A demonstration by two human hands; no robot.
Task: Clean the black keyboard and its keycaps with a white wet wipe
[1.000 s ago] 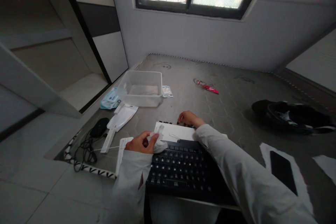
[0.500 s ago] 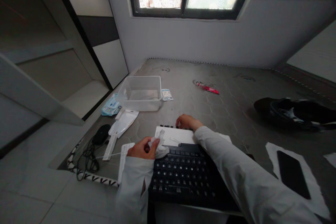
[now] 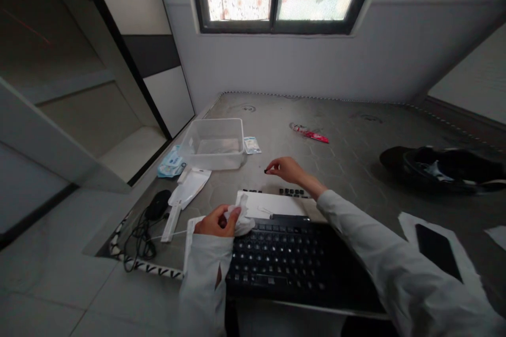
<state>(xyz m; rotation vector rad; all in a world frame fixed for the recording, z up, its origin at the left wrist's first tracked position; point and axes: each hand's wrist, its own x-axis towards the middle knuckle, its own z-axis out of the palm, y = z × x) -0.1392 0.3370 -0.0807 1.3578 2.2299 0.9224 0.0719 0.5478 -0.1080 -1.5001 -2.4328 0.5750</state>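
My left hand (image 3: 217, 221) is closed on a crumpled white wipe (image 3: 242, 225), over the upper left corner of a black keyboard (image 3: 280, 255). Bare key sockets seem to show on much of the keyboard. Above the mat, my right hand (image 3: 288, 169) pinches a small black keycap (image 3: 266, 171) between thumb and fingertips. Beneath that hand, black keycaps (image 3: 291, 191) are lined up along the far edge of a white sheet (image 3: 272, 204). Another short row of keycaps (image 3: 252, 190) sits farther left. A thin pale loop of wire, perhaps a keycap puller, lies on the sheet.
A clear plastic bin (image 3: 215, 142) stands at the back left, beside a blue wipes pack (image 3: 171, 162) and a small sachet (image 3: 252, 145). A black mouse (image 3: 158, 204) with coiled cable lies left. On the right are a phone (image 3: 438, 251) and a black cap (image 3: 443, 171).
My right hand has lifted off the row of keycaps and moved slightly up, with a keycap now showing in its fingertips. My left hand stays with the wipe.
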